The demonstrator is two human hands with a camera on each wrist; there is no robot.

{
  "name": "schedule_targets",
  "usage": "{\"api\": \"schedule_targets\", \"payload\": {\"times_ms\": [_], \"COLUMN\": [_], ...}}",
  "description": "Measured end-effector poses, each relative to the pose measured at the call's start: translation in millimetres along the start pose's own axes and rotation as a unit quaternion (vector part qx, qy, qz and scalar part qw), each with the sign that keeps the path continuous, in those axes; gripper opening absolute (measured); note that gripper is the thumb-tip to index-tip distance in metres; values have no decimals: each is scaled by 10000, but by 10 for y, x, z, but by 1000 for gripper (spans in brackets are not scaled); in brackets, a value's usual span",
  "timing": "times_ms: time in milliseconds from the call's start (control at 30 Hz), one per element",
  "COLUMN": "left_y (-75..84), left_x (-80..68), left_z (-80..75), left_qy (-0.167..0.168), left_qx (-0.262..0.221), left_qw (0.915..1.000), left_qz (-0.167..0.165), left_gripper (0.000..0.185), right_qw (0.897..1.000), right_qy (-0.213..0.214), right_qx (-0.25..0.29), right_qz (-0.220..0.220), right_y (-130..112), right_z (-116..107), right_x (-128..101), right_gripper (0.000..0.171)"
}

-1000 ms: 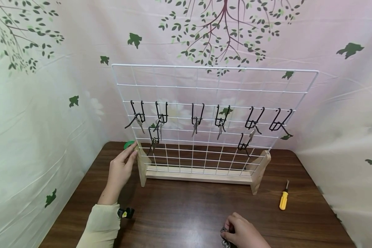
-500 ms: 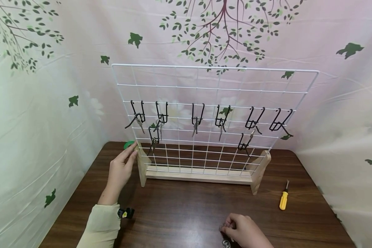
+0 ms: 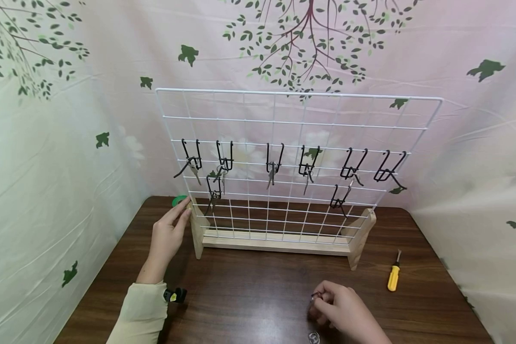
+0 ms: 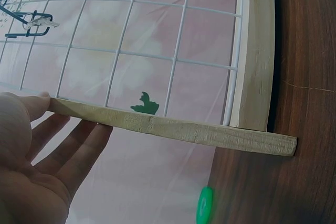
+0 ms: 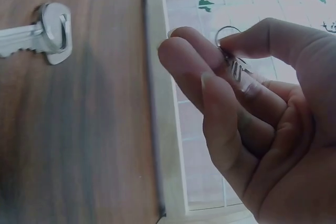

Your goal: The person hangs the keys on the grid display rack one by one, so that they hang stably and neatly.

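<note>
I see the right hand (image 3: pixel 341 310) pinching a small silver key with ring (image 5: pixel 233 64), left hand (image 3: pixel 167 234) flat, fingers straight, against the pale wooden rack foot (image 4: pixel 173 128).

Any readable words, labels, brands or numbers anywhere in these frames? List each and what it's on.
None can be read.
Key on the table: no stamp or number legible on its head.
Key pinched in the right hand: mostly hidden by the fingers, nothing readable.
Yellow-handled screwdriver: too small to tell any marking.
Backdrop cloth: printed trees and birds only, no text.
</note>
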State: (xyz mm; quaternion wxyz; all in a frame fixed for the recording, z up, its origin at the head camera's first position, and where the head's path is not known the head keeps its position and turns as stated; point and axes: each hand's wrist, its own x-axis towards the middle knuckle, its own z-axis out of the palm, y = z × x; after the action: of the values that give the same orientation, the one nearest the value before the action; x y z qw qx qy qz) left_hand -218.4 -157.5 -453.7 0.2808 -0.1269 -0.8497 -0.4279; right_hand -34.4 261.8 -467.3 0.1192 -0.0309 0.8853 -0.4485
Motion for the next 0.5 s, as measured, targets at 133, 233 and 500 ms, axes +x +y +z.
{"api": "schedule_targets", "payload": {"times_ms": [133,233,500], "left_y": [-5,-10,-4], "left_x": [-5,-6,1], "left_z": [0,2,2], "left_qy": [-14,-24,-33], "left_qx": [-8,-9,-30], "left_qw": [10000,10000,10000], "left_qz": [-11,-34,-62], "left_gripper": [39,39,39], "right_qw": [9998,9993,9955], "right_qy": [175,364,812], "right_qx": [44,80,300], "right_qz": [-12,-90,-392], "right_y": [-73,-144,-377], "right_z": [-17,-39,-132], "right_x": [-24,-41,-108], "right_gripper": [13,16,15]}}
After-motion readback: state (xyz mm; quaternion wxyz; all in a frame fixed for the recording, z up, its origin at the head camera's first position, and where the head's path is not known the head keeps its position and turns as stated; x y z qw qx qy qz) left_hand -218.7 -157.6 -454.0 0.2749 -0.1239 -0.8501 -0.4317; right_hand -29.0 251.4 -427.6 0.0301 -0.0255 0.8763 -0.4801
